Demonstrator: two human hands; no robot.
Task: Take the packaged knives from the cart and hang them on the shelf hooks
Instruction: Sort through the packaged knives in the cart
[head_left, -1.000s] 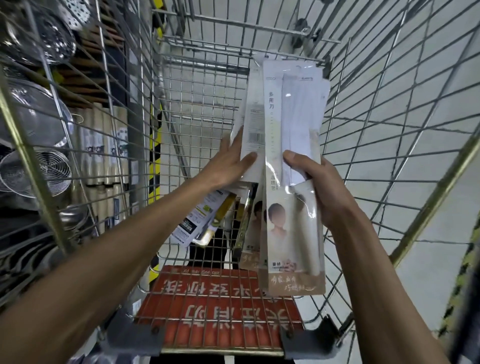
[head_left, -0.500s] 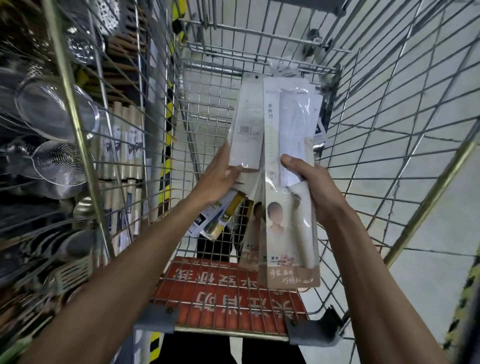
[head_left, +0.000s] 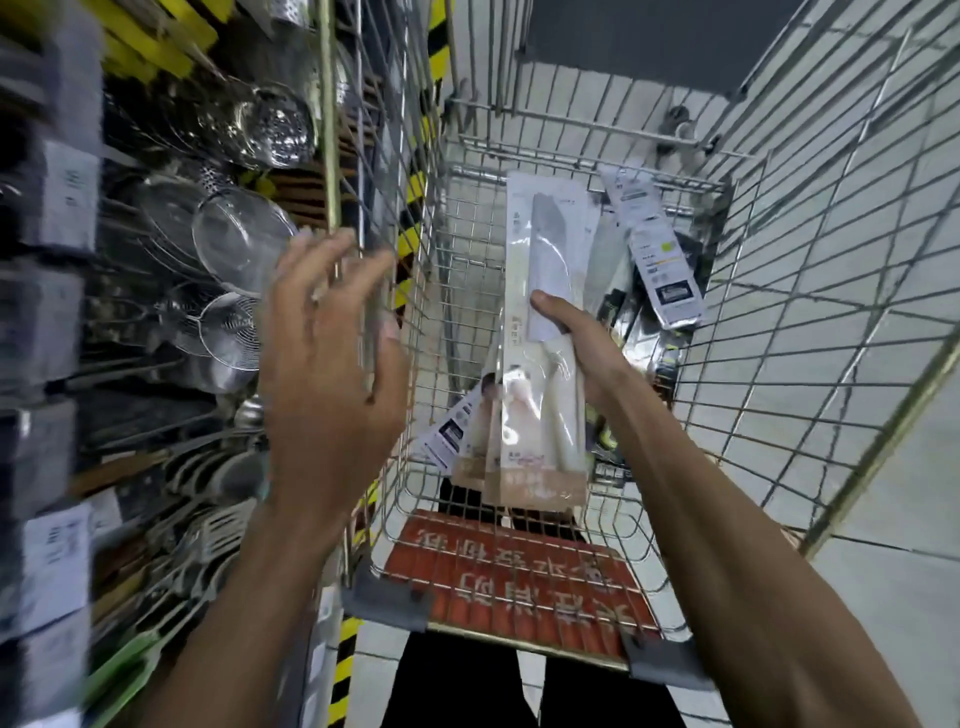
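Note:
My right hand (head_left: 587, 348) grips a stack of packaged knives (head_left: 537, 322) upright inside the wire cart (head_left: 467, 218), thumb across the front pack. The front pack is white and clear with a pale blade showing. My left hand (head_left: 332, 332) is raised at the cart's left wall, fingers spread and holding nothing; it is blurred. More packaged knives (head_left: 660, 260) lean in the cart's far right corner, and another pack (head_left: 447, 434) lies low behind the held stack.
The shelf (head_left: 156, 312) on the left carries hanging metal strainers (head_left: 241, 239), ladles and spatulas, with price tags along its edge. A red sign (head_left: 519, 582) covers the cart's near flap. Tiled floor lies to the right.
My left hand has let go of the packs and swung left and up, out toward the shelf. The right hand still holds the stack. The view has turned left.

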